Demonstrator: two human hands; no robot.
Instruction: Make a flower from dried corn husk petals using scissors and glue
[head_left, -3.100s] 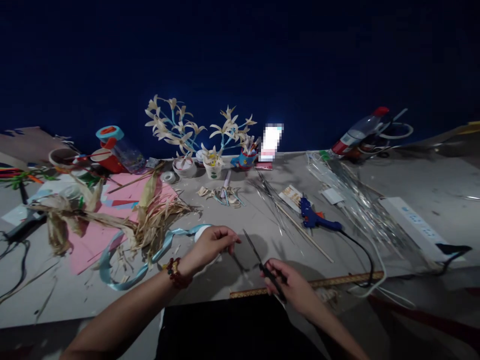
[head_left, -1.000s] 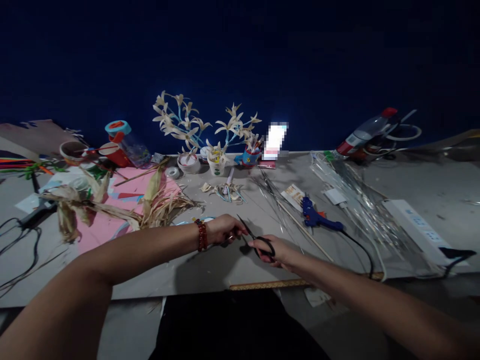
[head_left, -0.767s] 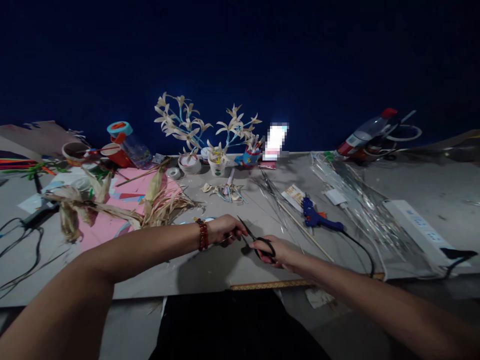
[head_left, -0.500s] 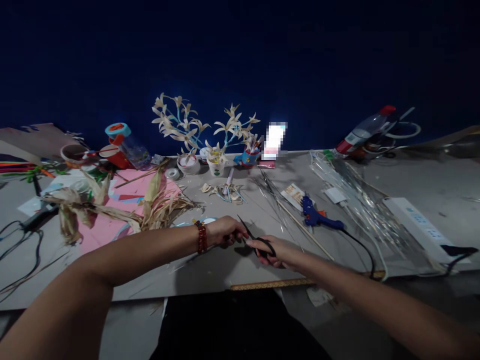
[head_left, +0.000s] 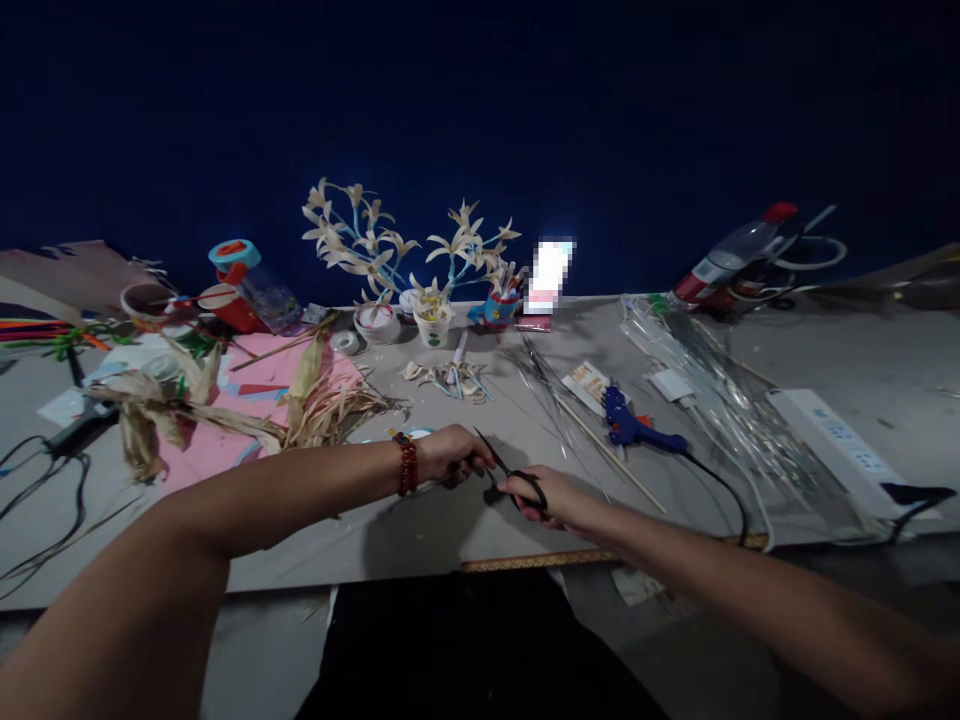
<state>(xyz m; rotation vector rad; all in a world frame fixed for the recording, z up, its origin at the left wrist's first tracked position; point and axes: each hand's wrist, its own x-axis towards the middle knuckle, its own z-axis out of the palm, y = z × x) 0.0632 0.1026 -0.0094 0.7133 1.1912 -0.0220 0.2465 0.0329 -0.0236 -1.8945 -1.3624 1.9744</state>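
Here's the right hand clamped on the black scissors by their handles, above the bench, blades angling past the curled left hand; whether that one grips anything, I can't tell. The blue glue gun lies to the right.

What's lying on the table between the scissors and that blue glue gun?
In the head view, thin strands and a slim stick lie between the scissors, held in the right hand, and the glue gun.
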